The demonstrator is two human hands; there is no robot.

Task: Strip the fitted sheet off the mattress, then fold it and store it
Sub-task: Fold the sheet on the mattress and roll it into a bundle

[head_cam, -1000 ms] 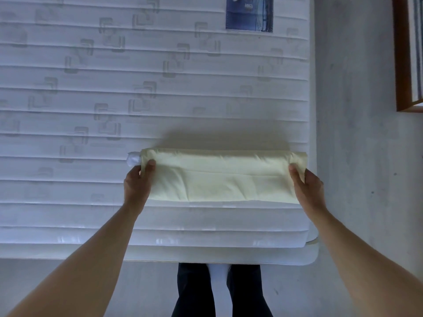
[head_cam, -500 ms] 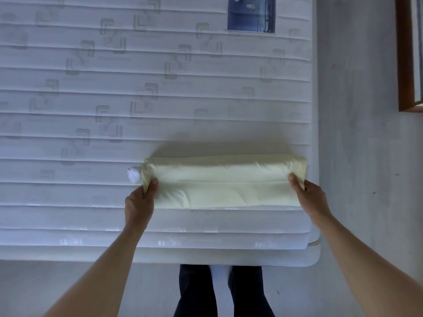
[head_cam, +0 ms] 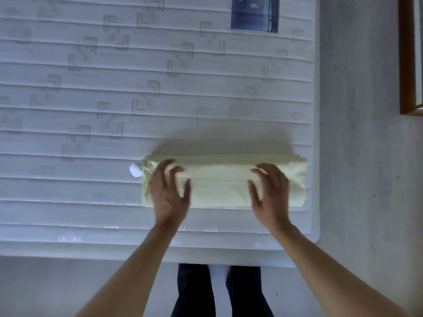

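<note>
Mattress (head_cam: 91, 202), bare and white with quilted bands and faint square motifs, fills the left and centre of the view. A small white tab (head_cam: 135, 171) pokes out just beside the left end of the fitted sheet (head_cam: 219, 181), which lies folded into a long pale-yellow bundle on the mattress, near the front edge and toward the right side.

The left hand (head_cam: 169, 193) lies over the left part of the bundle — fingers spread and fairly straight, gripping nothing, though motion blur makes it hard to say whether the palm presses the cloth or hovers just above it. The right hand (head_cam: 269, 193) sits over the right part, fingers likewise extended and relaxed, thumb out to the inside, holding nothing. Between the two hands the sheet's flat middle shows, with a fold line running along its length.

A blue label (head_cam: 255, 13) is on the mattress top at the far edge. Below, between the forearms, dark trouser legs (head_cam: 196, 291) stand against the mattress's front edge. To the right runs grey floor (head_cam: 366, 156) — and at the far right, a brown wooden frame (head_cam: 407, 56).
</note>
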